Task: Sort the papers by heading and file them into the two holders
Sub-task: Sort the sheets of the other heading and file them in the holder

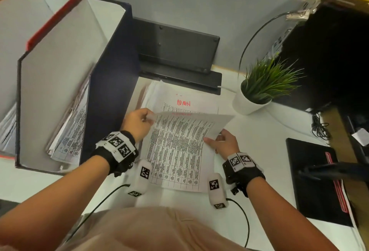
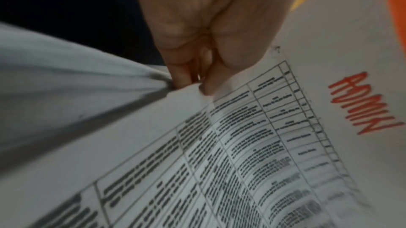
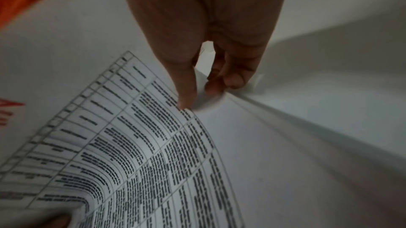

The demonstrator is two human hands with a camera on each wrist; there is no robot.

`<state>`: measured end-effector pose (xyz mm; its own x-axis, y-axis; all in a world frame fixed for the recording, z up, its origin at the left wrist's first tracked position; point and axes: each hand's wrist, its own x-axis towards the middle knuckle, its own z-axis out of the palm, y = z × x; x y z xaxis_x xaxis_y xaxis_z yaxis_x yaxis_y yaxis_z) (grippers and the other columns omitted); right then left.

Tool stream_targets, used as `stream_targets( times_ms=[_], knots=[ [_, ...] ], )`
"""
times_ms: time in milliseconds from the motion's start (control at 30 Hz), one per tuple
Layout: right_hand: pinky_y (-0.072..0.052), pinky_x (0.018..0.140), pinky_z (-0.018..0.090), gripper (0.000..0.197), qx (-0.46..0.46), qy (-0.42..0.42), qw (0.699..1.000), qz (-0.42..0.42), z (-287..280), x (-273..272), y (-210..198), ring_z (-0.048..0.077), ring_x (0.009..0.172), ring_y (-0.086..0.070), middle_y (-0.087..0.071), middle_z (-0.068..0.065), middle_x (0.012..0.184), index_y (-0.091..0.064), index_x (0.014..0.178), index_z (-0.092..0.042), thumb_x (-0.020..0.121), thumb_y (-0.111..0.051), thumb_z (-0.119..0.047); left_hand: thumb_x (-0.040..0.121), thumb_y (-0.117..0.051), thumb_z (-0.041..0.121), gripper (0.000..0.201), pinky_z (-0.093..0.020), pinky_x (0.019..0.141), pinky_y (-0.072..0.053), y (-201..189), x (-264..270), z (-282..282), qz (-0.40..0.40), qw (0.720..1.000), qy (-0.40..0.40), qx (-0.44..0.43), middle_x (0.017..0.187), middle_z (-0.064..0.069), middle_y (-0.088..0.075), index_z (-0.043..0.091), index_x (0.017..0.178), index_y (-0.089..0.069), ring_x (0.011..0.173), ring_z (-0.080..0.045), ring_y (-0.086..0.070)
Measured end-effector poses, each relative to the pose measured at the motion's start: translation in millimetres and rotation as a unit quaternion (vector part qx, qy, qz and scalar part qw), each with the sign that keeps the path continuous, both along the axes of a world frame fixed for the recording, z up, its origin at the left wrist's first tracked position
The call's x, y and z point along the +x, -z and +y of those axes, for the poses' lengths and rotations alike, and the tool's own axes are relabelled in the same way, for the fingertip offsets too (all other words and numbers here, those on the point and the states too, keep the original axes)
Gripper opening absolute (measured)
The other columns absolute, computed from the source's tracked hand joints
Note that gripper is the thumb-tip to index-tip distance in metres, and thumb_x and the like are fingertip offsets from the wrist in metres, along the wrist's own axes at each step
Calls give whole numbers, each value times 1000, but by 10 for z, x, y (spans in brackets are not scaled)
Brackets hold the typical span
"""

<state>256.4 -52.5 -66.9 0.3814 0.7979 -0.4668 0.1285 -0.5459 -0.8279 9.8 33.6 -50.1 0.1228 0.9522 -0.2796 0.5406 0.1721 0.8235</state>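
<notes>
Both grips, left hand (image 1: 137, 123) and right hand (image 1: 224, 141), pinch a thin gridded sheet (image 1: 179, 151) (curling).

white desk (image 1: 259, 141) | on it: paper stack (image 1: 191, 99), two holders (image 1: 111, 71), potted plant (image 1: 257, 93), black folder (image 1: 311, 173)

- The desk (image 1: 259, 151) is viewed steeply from above by the head camera.
- The printed sheet (image 2: 219, 162), shared by all three views, is seen close-up along each hand by the wrist cameras.

Head view bright, even, edges fisheye-bent; both wrist views dimmer, motion-blurred, table print smeared, soft shadows.
</notes>
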Motion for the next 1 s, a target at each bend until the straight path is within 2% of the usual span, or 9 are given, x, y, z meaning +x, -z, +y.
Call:
stream_targets(
  times_ms=[67,200,333,433,500,633,767,900,1000],
  knots=[
    [-41,47,9,17,18,8,1000,-10,-29,7,40,9,61,-51,-61,5,80,-62,86,-11,76,-73,-4,86,-51,-4,29,-33,71,-52,-31,17,31,23,1000,2,-8,78,-1,-64,17,72,-65,86,-25,-62],
    [-42,47,16,30,62,34,997,14,-88,58,108,16,59,-48,-53,8,65,-55,61,-9,77,-61,15,87,-55,-1,21,-32,83,-51,-86,67,166,73,994,-84,5,102,-14,-67,3,101,-69,97,-29,-63],
    [-42,50,15,41,102,46,993,31,-113,55,122,9,52,-51,-50,8,61,-55,53,-10,74,-49,25,76,-76,24,22,-22,63,-49,-117,98,254,85,991,-89,-55,69,-1,-64,4,86,-74,67,-17,-62],
    [-38,55,20,54,105,70,989,71,-116,36,139,17,56,-44,-48,8,59,-56,38,-15,72,-45,26,64,-84,31,35,-32,67,-58,-145,117,289,105,989,-72,-80,74,-9,-70,2,80,-73,70,-22,-67],
    [-42,51,16,45,108,59,990,66,-124,33,150,16,56,-47,-49,8,61,-56,46,-8,73,-46,27,66,-84,30,37,-35,74,-57,-152,134,299,148,986,-46,-62,82,-14,-70,-1,83,-73,77,-27,-67],
    [-39,49,1,25,117,10,993,-5,-142,0,107,-10,49,-53,-53,2,63,-64,72,1,74,-56,24,82,-70,13,18,-35,79,-54,-141,134,299,192,981,-2,-25,96,-17,-70,0,94,-72,88,-31,-65],
    [-40,48,13,37,113,57,992,9,-66,20,90,-3,44,-51,-49,4,56,-58,57,-7,72,-49,26,88,-60,8,18,-30,79,-51,-169,135,218,224,973,56,8,101,-15,-68,3,100,-71,92,-30,-63],
    [-38,52,19,42,107,55,993,-16,-27,60,93,14,54,-43,-48,3,55,-53,50,-12,71,-52,24,89,-52,-1,29,-34,94,-49,-144,137,71,116,977,35,176,111,-13,-64,7,113,-66,103,-26,-60],
    [-42,48,6,30,84,20,990,-108,-14,69,52,11,57,-50,-55,-1,65,-52,65,-14,70,-71,8,92,-46,-2,29,-17,82,-50,-133,152,32,-44,991,7,126,106,-4,-67,11,109,-65,94,-13,-62]
  ],
)
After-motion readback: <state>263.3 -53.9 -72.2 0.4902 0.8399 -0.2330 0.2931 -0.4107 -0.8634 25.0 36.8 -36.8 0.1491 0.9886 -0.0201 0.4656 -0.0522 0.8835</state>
